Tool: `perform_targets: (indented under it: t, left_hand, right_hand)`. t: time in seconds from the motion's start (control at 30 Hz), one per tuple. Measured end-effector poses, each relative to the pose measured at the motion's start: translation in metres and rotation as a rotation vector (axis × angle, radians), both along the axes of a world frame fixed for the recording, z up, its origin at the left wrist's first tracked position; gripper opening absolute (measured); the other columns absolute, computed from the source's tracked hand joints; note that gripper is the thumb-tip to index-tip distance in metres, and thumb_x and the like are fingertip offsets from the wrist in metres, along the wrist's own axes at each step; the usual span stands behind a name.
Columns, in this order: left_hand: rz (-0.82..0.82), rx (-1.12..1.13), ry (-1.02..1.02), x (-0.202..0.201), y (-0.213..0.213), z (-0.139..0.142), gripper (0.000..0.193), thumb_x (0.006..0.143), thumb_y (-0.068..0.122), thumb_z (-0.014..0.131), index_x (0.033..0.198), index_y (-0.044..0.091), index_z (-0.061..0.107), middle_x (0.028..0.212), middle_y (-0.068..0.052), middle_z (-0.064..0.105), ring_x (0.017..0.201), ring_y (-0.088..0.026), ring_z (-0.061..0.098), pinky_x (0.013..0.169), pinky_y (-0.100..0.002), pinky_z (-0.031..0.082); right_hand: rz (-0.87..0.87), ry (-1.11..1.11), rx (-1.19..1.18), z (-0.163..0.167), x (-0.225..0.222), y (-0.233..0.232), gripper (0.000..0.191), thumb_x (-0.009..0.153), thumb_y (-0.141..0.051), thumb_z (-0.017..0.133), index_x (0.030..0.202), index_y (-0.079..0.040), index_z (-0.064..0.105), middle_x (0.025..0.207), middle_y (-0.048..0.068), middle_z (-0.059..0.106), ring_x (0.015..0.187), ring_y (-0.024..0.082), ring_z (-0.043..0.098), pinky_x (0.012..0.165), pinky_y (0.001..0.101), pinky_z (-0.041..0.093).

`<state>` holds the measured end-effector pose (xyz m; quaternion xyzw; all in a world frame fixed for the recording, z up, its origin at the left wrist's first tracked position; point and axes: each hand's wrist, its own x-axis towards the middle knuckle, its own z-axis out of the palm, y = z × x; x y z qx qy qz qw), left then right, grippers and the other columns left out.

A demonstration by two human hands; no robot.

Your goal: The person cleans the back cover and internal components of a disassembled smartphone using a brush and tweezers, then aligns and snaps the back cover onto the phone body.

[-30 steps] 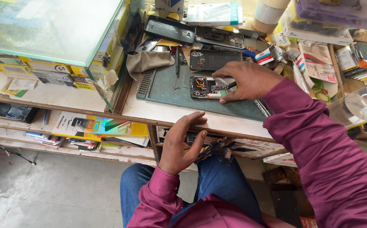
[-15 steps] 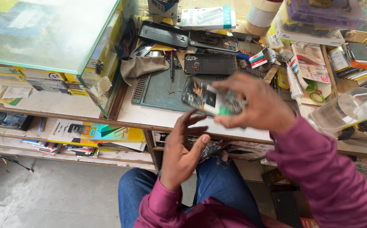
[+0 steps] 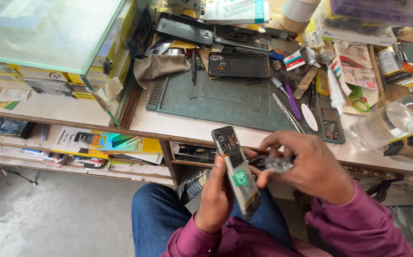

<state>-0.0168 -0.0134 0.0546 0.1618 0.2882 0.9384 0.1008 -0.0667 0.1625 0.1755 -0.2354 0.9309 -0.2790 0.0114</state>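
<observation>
Head-cam view, looking down at a seated person in a magenta shirt and jeans at a repair counter [image 3: 182,124]. The left hand [image 3: 214,196] was clenched around an opened phone [image 3: 237,172] with its back cover off, held edge-up over the lap, below the counter's front edge; a green sticker showed on its inner face. The right hand [image 3: 306,165] sat just beside it, fingers [image 3: 263,177] pinched on a small silvery part [image 3: 278,164], blurred, possibly a shield or bracket, close to the phone's right edge.

To do this step well, I'd judge: keep the phone steady in the left hand, work slowly w/ the small part, and stay over the lap or mat so nothing drops to the floor.

On the counter lay a dark green work mat [image 3: 225,100] w/ another open phone [image 3: 239,64], tweezers [image 3: 286,112] and a purple-handled tool [image 3: 289,99]. A slim tray [image 3: 331,124] on the mat's right edge held tiny bits, too small to identify. A clear plastic bottle [image 3: 391,123] lay on its side at right. A purple-lidded box [image 3: 373,10] sat at the back, contents not visible. A glass display case [image 3: 49,33] stood at left.
</observation>
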Motion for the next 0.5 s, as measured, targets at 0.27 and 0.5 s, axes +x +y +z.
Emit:
perform_targets:
  t: [0.27, 0.5]
  left_hand:
    - [-0.072, 0.144, -0.216, 0.001, -0.001, 0.006, 0.06, 0.105, 0.045, 0.036, 0.15, 0.006, 0.043, 0.146, -0.02, 0.056, 0.119, -0.032, 0.067, 0.093, -0.044, 0.06]
    - [-0.084, 0.06, -0.158, -0.007, -0.01, -0.009, 0.044, 0.108, 0.031, 0.056, 0.136, -0.003, 0.054, 0.114, -0.021, 0.073, 0.097, -0.035, 0.071, 0.083, -0.044, 0.061]
  right_hand:
    - [0.052, -0.109, -0.077, -0.017, -0.005, 0.036, 0.077, 0.059, -0.047, 0.087, 0.124, -0.011, 0.066, 0.089, 0.002, 0.066, 0.08, 0.014, 0.064, 0.062, 0.0307, 0.051]
    - [0.198, 0.042, -0.3, -0.031, -0.003, 0.054, 0.034, 0.101, -0.03, 0.061, 0.121, -0.004, 0.065, 0.107, 0.005, 0.064, 0.099, 0.014, 0.063, 0.086, 0.0273, 0.05]
